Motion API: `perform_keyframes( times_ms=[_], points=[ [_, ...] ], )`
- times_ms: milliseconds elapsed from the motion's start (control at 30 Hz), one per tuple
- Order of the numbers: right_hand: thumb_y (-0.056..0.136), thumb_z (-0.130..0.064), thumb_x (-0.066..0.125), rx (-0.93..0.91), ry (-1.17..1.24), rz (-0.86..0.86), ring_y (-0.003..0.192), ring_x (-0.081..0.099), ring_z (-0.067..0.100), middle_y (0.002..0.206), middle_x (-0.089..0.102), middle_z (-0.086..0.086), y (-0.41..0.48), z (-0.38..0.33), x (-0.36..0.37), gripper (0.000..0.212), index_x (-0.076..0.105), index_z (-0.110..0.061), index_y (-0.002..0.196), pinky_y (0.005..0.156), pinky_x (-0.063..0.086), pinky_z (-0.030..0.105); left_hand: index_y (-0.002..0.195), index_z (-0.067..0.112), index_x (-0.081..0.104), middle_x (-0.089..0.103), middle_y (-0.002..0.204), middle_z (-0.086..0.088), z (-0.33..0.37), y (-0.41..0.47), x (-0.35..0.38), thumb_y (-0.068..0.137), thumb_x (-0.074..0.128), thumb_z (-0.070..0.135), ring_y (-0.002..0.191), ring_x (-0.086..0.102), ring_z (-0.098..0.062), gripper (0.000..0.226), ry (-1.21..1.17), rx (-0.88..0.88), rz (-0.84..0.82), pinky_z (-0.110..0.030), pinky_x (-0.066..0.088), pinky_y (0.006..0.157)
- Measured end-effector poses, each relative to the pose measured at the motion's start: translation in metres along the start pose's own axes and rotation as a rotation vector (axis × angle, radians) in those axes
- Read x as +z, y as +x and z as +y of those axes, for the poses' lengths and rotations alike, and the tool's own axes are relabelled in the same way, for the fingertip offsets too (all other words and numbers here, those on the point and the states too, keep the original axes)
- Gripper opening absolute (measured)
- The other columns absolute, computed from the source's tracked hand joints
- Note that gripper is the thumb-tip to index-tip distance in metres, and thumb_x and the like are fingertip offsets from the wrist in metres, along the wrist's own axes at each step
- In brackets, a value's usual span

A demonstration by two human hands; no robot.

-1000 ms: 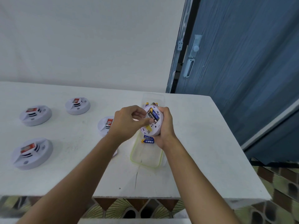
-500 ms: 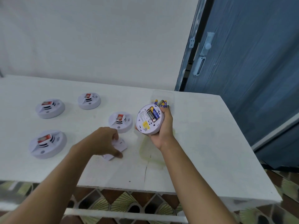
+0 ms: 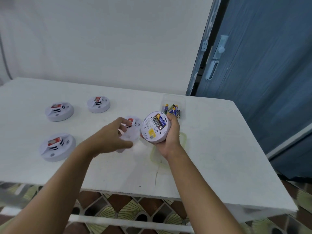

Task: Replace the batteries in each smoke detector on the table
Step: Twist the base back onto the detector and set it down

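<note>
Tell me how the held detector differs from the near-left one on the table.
The held detector is tilted in the right hand, back up; the near-left detector lies flat on the table, front up. The held detector shows exposed batteries; the near-left detector shows a red label and vents. Both are round and white.

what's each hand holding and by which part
The right hand grips the smoke detector by its rim, batteries showing. The left hand is blurred; it seems to hold a white piece, grip unclear.
</note>
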State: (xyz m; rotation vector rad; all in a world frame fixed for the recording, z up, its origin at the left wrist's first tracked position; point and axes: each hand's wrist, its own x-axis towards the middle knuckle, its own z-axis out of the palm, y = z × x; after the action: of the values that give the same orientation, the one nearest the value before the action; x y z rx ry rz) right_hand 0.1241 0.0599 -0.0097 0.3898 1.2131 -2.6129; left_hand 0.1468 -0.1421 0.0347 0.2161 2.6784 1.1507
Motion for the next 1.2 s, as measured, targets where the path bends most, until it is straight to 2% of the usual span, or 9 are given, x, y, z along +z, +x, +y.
perform_keyframes(
  times_ms=[100, 233, 300, 400, 500, 633, 733, 967, 1200],
  points=[
    [0.09, -0.05, 0.046, -0.003, -0.004, 0.009, 0.109, 0.061, 0.032, 0.11, 0.07, 0.009, -0.002, 0.0, 0.003, 0.04, 0.068, -0.022, 0.108, 0.107, 0.04, 0.06, 0.114, 0.034, 0.056, 0.061, 0.104, 0.005, 0.014, -0.001, -0.006, 0.063, 0.083, 0.032, 0.087, 0.062, -0.013, 0.058, -0.303, 0.038, 0.084, -0.029, 0.054, 0.069],
    [0.092, -0.05, 0.042, 0.009, -0.013, -0.028, 0.105, 0.061, 0.029, 0.11, 0.07, 0.009, -0.009, 0.0, 0.008, 0.043, 0.068, -0.021, 0.109, 0.107, 0.041, 0.054, 0.113, 0.03, 0.061, 0.063, 0.102, 0.003, 0.033, -0.002, 0.002, 0.059, 0.081, 0.032, 0.082, 0.061, -0.007, 0.058, -0.49, 0.105, 0.092, -0.02, 0.051, 0.063],
    [0.094, -0.05, 0.039, 0.013, -0.028, -0.047, 0.104, 0.062, 0.029, 0.106, 0.073, 0.009, -0.013, 0.0, 0.01, 0.046, 0.071, -0.02, 0.107, 0.108, 0.04, 0.053, 0.113, 0.032, 0.06, 0.063, 0.105, 0.004, 0.039, -0.001, 0.009, 0.061, 0.082, 0.029, 0.086, 0.062, -0.01, 0.057, -0.47, 0.119, 0.138, -0.021, 0.054, 0.062],
    [0.093, -0.05, 0.037, 0.016, -0.038, -0.081, 0.113, 0.063, 0.031, 0.119, 0.072, 0.013, -0.016, -0.002, 0.013, 0.054, 0.07, -0.017, 0.119, 0.104, 0.044, 0.049, 0.113, 0.034, 0.058, 0.063, 0.107, 0.01, 0.043, 0.001, 0.018, 0.063, 0.089, 0.026, 0.091, 0.061, -0.01, 0.059, -0.334, 0.168, 0.209, -0.025, 0.055, 0.071],
    [0.093, -0.05, 0.036, 0.02, -0.043, -0.088, 0.112, 0.063, 0.032, 0.118, 0.07, 0.015, -0.019, -0.003, 0.015, 0.054, 0.071, -0.015, 0.116, 0.096, 0.046, 0.045, 0.119, 0.031, 0.058, 0.06, 0.111, 0.01, 0.044, 0.005, 0.026, 0.065, 0.088, 0.026, 0.094, 0.057, -0.006, 0.062, -0.237, 0.2, 0.255, -0.017, 0.047, 0.073],
    [0.088, -0.053, 0.041, 0.019, -0.075, -0.078, 0.115, 0.063, 0.033, 0.128, 0.067, 0.018, -0.018, -0.004, 0.015, 0.058, 0.072, -0.014, 0.116, 0.094, 0.045, 0.045, 0.128, 0.027, 0.056, 0.059, 0.116, 0.01, 0.043, 0.008, 0.032, 0.065, 0.088, 0.031, 0.099, 0.056, -0.006, 0.071, -0.209, 0.187, 0.274, -0.016, 0.045, 0.079],
    [0.092, -0.05, 0.039, 0.019, -0.088, -0.07, 0.101, 0.066, 0.028, 0.109, 0.073, 0.012, -0.019, -0.008, 0.014, 0.05, 0.077, -0.017, 0.099, 0.082, 0.048, 0.037, 0.124, 0.028, 0.06, 0.06, 0.115, 0.011, 0.043, 0.007, 0.034, 0.063, 0.089, 0.036, 0.098, 0.056, -0.004, 0.068, -0.21, 0.194, 0.28, -0.013, 0.042, 0.079],
    [0.096, -0.045, 0.038, -0.005, -0.109, -0.069, 0.084, 0.068, 0.021, 0.093, 0.074, 0.007, -0.02, -0.013, 0.016, 0.045, 0.073, -0.016, 0.095, 0.07, 0.052, 0.031, 0.118, 0.029, 0.063, 0.061, 0.109, 0.01, 0.044, 0.007, 0.037, 0.062, 0.089, 0.036, 0.094, 0.057, -0.002, 0.062, -0.216, 0.187, 0.309, -0.012, 0.043, 0.077],
    [0.095, -0.045, 0.039, -0.014, -0.137, -0.068, 0.088, 0.067, 0.022, 0.098, 0.072, 0.008, -0.02, -0.011, 0.019, 0.044, 0.072, -0.016, 0.098, 0.073, 0.05, 0.032, 0.122, 0.028, 0.063, 0.058, 0.112, 0.011, 0.041, 0.007, 0.038, 0.064, 0.087, 0.041, 0.095, 0.056, -0.002, 0.064, -0.178, 0.215, 0.306, -0.012, 0.042, 0.077]
  ],
)
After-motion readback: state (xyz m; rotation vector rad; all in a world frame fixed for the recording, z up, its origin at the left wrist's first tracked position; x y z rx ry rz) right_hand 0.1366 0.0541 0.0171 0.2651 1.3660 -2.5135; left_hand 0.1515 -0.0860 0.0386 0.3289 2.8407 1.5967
